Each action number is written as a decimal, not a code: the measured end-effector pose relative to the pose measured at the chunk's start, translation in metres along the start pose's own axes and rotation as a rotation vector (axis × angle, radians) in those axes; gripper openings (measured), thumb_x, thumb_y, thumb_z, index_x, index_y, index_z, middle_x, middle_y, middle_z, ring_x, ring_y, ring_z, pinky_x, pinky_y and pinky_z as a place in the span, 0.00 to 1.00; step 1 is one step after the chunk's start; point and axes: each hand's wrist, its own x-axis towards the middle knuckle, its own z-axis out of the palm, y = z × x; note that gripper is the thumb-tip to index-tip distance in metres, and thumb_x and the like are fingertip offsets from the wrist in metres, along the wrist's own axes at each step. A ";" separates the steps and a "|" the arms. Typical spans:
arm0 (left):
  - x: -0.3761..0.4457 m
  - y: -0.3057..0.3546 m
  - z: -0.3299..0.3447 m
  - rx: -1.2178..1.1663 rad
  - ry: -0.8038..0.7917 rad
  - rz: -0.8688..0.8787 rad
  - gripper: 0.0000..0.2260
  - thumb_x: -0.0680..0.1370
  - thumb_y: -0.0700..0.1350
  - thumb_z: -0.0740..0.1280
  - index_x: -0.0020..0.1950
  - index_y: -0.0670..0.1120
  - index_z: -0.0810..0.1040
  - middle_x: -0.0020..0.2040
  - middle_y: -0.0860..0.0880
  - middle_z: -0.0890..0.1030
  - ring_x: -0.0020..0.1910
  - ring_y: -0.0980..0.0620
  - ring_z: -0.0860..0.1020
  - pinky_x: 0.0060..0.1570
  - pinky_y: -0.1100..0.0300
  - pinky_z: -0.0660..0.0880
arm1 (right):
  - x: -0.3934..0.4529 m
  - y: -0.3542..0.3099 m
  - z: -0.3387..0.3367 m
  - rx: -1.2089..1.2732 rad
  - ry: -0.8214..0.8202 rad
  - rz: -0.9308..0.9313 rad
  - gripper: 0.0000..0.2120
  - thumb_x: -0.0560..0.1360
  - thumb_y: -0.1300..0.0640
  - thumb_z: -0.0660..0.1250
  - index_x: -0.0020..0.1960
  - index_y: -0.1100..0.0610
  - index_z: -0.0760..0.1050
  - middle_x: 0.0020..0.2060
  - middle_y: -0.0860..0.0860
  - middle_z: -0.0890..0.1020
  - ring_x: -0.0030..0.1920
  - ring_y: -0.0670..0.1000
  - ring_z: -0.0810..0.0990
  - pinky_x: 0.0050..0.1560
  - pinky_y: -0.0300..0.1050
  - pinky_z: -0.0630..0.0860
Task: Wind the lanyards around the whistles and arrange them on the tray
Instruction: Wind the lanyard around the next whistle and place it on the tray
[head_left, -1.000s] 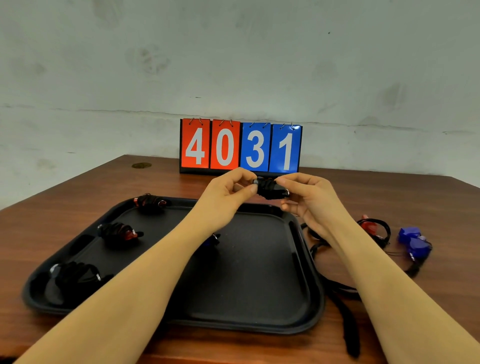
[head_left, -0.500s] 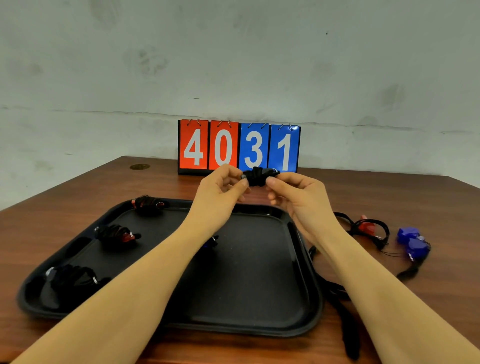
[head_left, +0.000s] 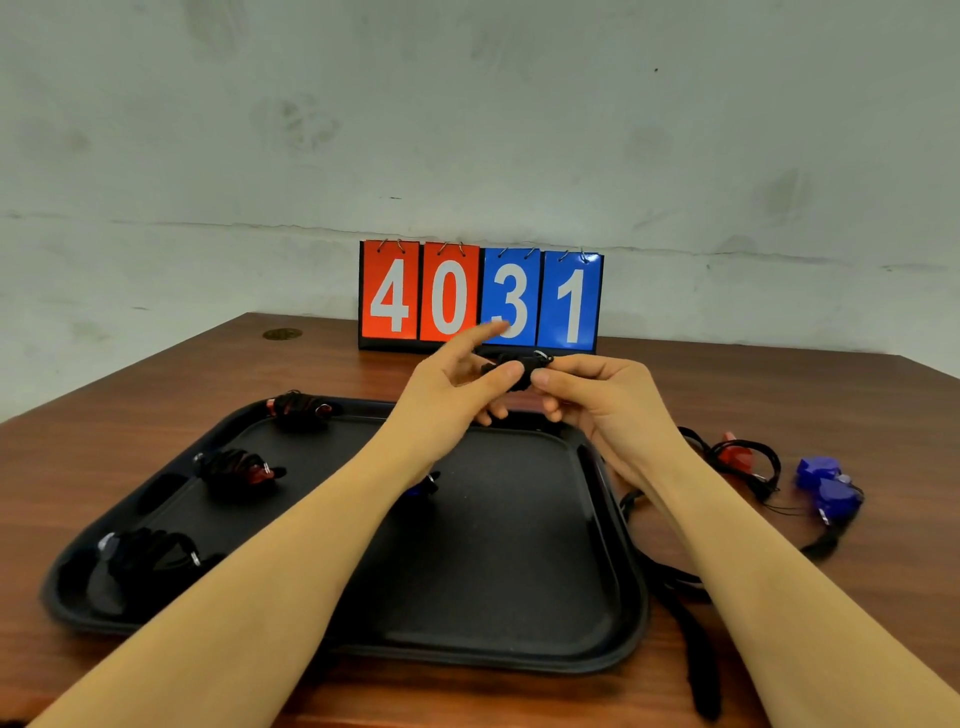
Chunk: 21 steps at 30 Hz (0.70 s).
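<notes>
While it is held in the air above the far rim of the tray (head_left: 631, 597), the wound black whistle (head_left: 517, 370) is pinched from both sides. The left hand (head_left: 449, 387) has its thumb pressed on the bundle's left end, index finger stretched out straight above it, other fingers curled beneath. The right hand (head_left: 605, 400) has the bundle's right end caught between thumb and curled fingers; a small metal ring is seen at that end. On the tray's left side three wrapped whistles are laid: one at the far rim (head_left: 298, 408), one midway (head_left: 236, 467), one at the near corner (head_left: 143, 556). A fourth bundle near the tray's middle is mostly hidden by the left forearm. Right of the tray, on the desk (head_left: 779, 384), a red whistle (head_left: 737, 454) and blue whistles (head_left: 826, 488) lie with loose lanyards. Behind the tray a flip scoreboard (head_left: 480, 296) reads 4031.
</notes>
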 end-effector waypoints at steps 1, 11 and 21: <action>-0.001 0.000 0.000 0.038 -0.009 0.019 0.17 0.76 0.45 0.66 0.64 0.54 0.72 0.46 0.50 0.80 0.37 0.57 0.78 0.42 0.64 0.76 | 0.000 0.000 0.000 0.003 0.014 0.003 0.03 0.70 0.66 0.69 0.43 0.63 0.81 0.30 0.53 0.80 0.31 0.47 0.76 0.35 0.38 0.75; -0.002 0.000 0.001 0.066 0.014 0.007 0.07 0.74 0.42 0.69 0.52 0.47 0.78 0.50 0.50 0.81 0.49 0.53 0.80 0.44 0.62 0.79 | -0.001 0.000 0.003 -0.067 0.077 0.005 0.03 0.71 0.64 0.70 0.43 0.64 0.81 0.31 0.57 0.83 0.31 0.49 0.81 0.33 0.37 0.78; -0.004 0.005 0.003 0.010 -0.027 0.051 0.12 0.73 0.38 0.69 0.55 0.47 0.76 0.52 0.51 0.79 0.49 0.54 0.81 0.42 0.59 0.81 | 0.000 -0.002 0.001 -0.100 0.125 0.026 0.03 0.70 0.62 0.72 0.42 0.61 0.81 0.31 0.52 0.82 0.32 0.48 0.78 0.31 0.37 0.74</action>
